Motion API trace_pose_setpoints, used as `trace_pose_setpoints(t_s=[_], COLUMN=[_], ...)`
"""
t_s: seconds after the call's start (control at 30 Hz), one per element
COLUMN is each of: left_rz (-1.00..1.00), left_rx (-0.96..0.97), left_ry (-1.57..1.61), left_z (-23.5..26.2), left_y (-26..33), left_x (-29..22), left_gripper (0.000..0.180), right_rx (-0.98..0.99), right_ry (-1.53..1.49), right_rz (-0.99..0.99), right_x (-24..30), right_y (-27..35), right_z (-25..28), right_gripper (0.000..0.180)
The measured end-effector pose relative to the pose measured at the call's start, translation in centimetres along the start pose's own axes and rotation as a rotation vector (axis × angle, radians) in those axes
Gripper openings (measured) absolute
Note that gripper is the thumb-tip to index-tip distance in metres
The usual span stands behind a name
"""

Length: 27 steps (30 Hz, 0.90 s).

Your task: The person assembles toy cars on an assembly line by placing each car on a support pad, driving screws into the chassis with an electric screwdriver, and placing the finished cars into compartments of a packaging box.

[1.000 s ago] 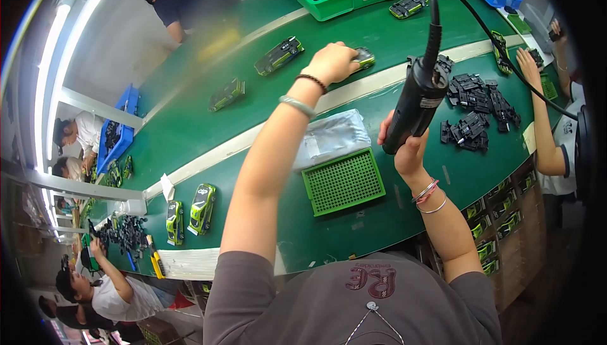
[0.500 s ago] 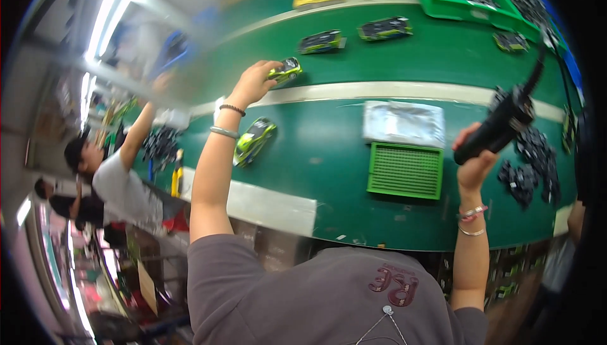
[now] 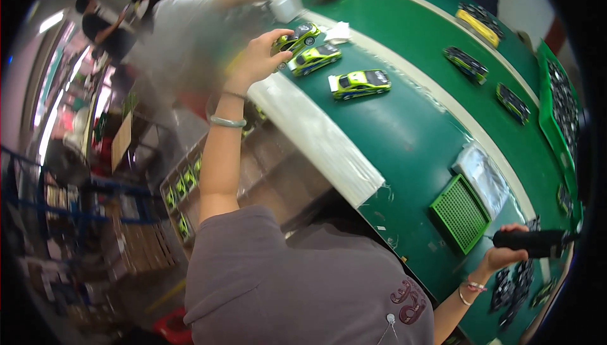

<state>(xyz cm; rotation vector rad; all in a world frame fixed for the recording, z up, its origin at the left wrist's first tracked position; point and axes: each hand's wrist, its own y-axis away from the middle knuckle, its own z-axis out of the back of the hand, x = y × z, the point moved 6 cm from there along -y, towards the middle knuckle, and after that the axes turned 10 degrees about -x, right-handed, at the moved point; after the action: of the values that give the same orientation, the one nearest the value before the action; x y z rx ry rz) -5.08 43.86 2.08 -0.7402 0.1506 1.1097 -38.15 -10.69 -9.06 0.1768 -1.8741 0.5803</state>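
**Left hand [image 3: 256,60] grips a toy car [image 3: 296,37]**

It's held well left of the green basket [image 3: 463,214]; the right hand [image 3: 504,258] clasps a black tool [image 3: 536,242] just right of that basket. Two more cars [image 3: 360,84] stand left of it.

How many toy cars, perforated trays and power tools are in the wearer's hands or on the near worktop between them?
Lime-green toy car in left hand: 1
Lime-green toy cars on near worktop: 2
Green perforated tray: 1
Black power tool in right hand: 1
Total: 5
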Motion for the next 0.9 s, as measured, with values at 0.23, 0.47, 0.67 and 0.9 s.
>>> trace_pose_setpoints(t_s=[0.23,0.47,0.67,0.9], left_rz=[0.401,1.027,1.300,1.062], left_rx=[-0.234,-0.201,-0.193,-0.179], left_ry=[-0.143,-0.583,-0.430,0.302], left_z=[7.3,8.9,6.6,-4.7], left_y=[17.0,33.3,37.0,26.7], left_x=[13.0,18.6,18.1,14.7], left_gripper=[0.041,0.043,0.040,0.038], right_rx=[-0.030,-0.035,-0.049,-0.063], right_ry=[0.018,0.057,0.027,0.077], right_rz=[-0.024,0.019,0.063,-0.001], right_x=[0.7,1.5,1.3,2.0], right_y=[-0.7,-0.9,-1.6,-0.6], right_z=[0.4,-0.2,-0.4,-0.1], right_gripper=[0.097,0.095,0.091,0.092])
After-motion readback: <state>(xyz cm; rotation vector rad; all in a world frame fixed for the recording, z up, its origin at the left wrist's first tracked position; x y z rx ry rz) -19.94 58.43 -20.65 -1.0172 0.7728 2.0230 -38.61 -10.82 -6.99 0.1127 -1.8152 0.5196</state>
